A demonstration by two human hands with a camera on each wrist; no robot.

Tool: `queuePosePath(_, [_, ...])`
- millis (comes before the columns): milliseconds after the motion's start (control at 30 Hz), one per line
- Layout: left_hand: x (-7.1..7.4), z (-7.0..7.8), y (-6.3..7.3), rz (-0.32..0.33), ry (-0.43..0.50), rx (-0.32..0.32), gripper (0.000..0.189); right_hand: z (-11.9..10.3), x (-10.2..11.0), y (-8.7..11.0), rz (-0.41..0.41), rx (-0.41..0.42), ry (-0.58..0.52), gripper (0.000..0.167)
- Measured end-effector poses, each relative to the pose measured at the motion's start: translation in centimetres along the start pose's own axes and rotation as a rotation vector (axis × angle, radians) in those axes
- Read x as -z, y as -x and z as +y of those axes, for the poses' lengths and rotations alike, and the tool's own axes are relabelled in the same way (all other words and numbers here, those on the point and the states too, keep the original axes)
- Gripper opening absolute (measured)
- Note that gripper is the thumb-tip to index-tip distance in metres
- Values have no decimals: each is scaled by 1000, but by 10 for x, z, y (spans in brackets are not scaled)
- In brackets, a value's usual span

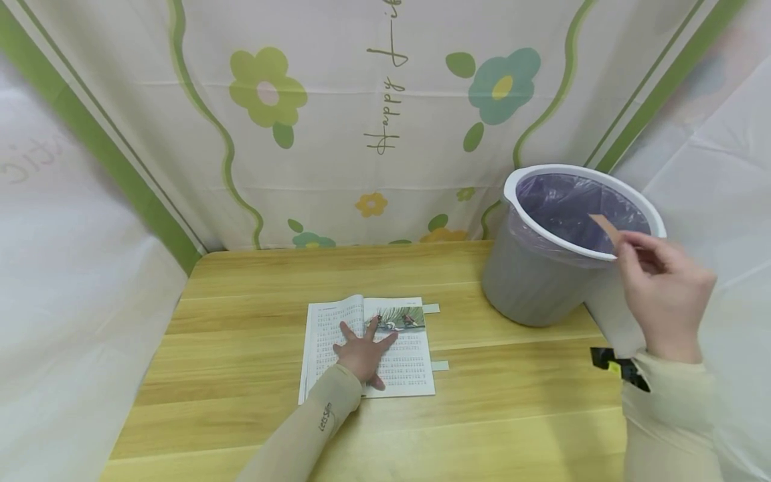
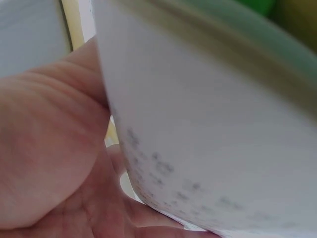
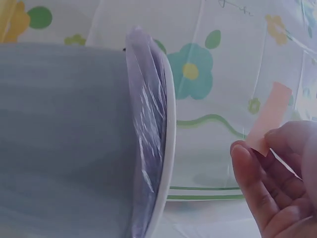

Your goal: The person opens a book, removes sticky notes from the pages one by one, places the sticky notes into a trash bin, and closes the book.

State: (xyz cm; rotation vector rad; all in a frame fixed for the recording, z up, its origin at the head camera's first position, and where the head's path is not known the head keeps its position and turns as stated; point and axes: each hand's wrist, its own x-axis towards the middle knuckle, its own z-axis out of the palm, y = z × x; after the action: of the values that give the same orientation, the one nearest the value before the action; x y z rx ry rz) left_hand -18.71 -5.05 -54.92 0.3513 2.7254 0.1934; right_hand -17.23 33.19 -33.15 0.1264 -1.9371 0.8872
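Note:
An open book (image 1: 397,361) lies on the wooden table, with printed text and a picture of insects at the top of its right page. My left hand (image 1: 361,357) rests on it with fingers spread, across the middle fold. In the left wrist view a page (image 2: 198,114) bulges close to the palm, its print blurred. Two pale sticky tabs (image 1: 432,308) stick out past the book's right edge. Between thumb and forefinger, my right hand (image 1: 668,288) pinches a small orange-pink paper strip (image 3: 272,116). In the head view that strip appears over the mouth of the trash bin (image 1: 530,281).
The grey bin has a white rim (image 1: 512,184) and a purple plastic liner (image 1: 560,201), and stands at the table's back right corner. A flower-patterned cloth (image 1: 337,154) hangs behind the table (image 1: 241,321), with white cloth at both sides.

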Motion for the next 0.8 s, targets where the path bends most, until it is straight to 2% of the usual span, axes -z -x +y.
queuePosePath(233, [3,1,3,-4,9,5,120,25,-2,-35,-91,117,136,17])
queuePosePath(367, [4,1,4,-4,19,6,119,36,-6,-49,-165,139,219,19])
queuePosePath(800, [5,0,3,-3,3,1,118,69,-27,-74,-436,54,434,24])
